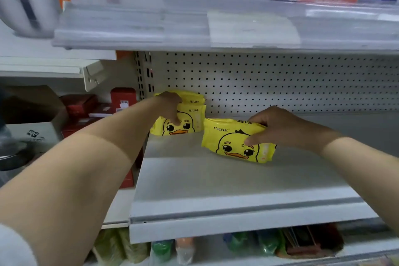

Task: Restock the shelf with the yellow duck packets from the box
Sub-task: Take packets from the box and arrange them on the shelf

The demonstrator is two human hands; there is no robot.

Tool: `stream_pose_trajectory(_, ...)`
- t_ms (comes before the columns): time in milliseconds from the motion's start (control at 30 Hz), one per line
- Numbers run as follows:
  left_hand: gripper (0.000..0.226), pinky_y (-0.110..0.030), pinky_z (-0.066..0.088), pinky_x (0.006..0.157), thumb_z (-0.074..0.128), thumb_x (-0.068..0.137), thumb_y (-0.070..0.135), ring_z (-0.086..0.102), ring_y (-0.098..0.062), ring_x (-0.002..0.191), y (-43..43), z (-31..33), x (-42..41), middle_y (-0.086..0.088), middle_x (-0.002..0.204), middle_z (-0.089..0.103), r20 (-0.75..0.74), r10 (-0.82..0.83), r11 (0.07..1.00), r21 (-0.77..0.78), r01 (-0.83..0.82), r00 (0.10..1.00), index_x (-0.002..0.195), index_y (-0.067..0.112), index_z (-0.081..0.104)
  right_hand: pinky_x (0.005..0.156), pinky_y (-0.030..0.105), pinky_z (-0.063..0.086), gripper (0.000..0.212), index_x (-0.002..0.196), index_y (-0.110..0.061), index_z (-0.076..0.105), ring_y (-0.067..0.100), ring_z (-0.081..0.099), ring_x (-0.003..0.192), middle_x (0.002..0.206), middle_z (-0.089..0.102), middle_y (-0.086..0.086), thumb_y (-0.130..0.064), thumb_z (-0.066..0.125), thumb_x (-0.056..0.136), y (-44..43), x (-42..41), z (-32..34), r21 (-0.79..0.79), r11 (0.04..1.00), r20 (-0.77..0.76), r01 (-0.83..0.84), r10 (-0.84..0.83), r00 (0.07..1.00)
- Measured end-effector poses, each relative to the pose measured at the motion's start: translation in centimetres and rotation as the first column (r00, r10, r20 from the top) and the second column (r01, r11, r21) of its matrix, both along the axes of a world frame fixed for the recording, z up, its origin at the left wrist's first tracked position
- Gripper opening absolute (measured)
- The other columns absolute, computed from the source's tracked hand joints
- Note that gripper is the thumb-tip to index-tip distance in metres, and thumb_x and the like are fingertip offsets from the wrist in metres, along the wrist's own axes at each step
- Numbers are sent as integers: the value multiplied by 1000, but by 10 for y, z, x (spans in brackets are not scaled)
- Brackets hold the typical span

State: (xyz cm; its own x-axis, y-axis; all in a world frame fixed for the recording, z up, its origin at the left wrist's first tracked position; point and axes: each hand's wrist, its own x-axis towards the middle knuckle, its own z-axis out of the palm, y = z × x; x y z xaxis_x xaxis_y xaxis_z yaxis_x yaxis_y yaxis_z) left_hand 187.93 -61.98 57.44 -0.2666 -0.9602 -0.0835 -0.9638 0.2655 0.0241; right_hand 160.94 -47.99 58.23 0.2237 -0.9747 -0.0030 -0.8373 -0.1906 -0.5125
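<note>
Yellow packets: we are seeing two groups on the grey shelf, a stack at the back left corner against the pegboard, and a single packet just to its right and nearer us.
Left hand: our left hand is resting on the stack from above, fingers curling down over the duck face and pressing it back.
Right hand: our right hand is gripping the single packet at its right end, thumb on the front face, the other fingers over the top edge, pinching it between them.
Packet pose: it is standing on its long edge, tilting a little, duck face towards us, long axis running left to right along the shelf.
Key relation: the stack is lying to the left of and behind the held packet, with a narrow gap between them; the two look close but apart.
Nearer hand: the right hand is already carrying the packet, so we judge it is the one to finish the placing, while the left is steadying the stack.
Next move: we are probably sliding the packet back and left until it is sitting flush beside the stack.
Risk: the soft stack may be tipping forward if nudged.
Box: not in view.
Progress: most of the shelf is bare, so we judge we are early.
</note>
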Motion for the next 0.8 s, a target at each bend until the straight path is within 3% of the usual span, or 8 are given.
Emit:
stream_pose_trajectory(67, 89, -33, 42, 96, 79, 79, 38, 47, -27, 127, -4, -1, 3, -9, 143, 45, -8, -9, 999, -34, 8, 1000, 149, 12, 31, 66, 28, 49, 14, 82, -19, 75, 11, 64, 69, 80, 73, 6, -28, 84, 75, -4, 2, -2, 7, 1000, 18, 2, -2, 1000)
stream_pose_trajectory(200, 79, -32, 43, 86, 81, 77, 32, 50, -27, 119, -8, -7, 8, -9, 133, 51, -51, -33, 998, -62, 30, 998, 142, 12, 39, 65, 27, 48, 12, 81, -20, 75, 9, 64, 66, 78, 73, 5, -25, 84, 76, -8, 7, -3, 24, 1000, 51, -3, 2, 999)
stream_pose_trajectory(367, 79, -43, 48, 93, 85, 66, 44, 49, -29, 116, -7, -15, 13, -8, 123, 53, -55, -17, 963, -269, 2, 998, 129, 14, 48, 63, 26, 47, 12, 78, -21, 74, 10, 62, 64, 79, 72, 9, -25, 85, 75, -14, 13, -3, 12, 1000, 42, -10, 9, 999)
stream_pose_trajectory(600, 82, -42, 47, 91, 88, 63, 41, 45, -30, 117, -7, -26, 16, -10, 125, 44, -197, -23, 945, -323, -43, 980, 127, 15, 44, 68, 27, 54, 13, 77, -27, 74, 6, 67, 67, 76, 75, -3, -24, 86, 73, -31, 29, -8, 32, 999, 33, -5, 4, 999)
stream_pose_trajectory(800, 72, -36, 42, 95, 80, 74, 45, 43, -29, 123, 2, -12, 42, -9, 131, 44, -487, -33, 926, -344, -157, 873, 131, 18, 46, 75, 32, 55, 19, 87, -24, 76, 14, 69, 79, 85, 75, 1, -24, 88, 72, -57, 58, -6, 16, 1000, 13, -25, 25, 1000)
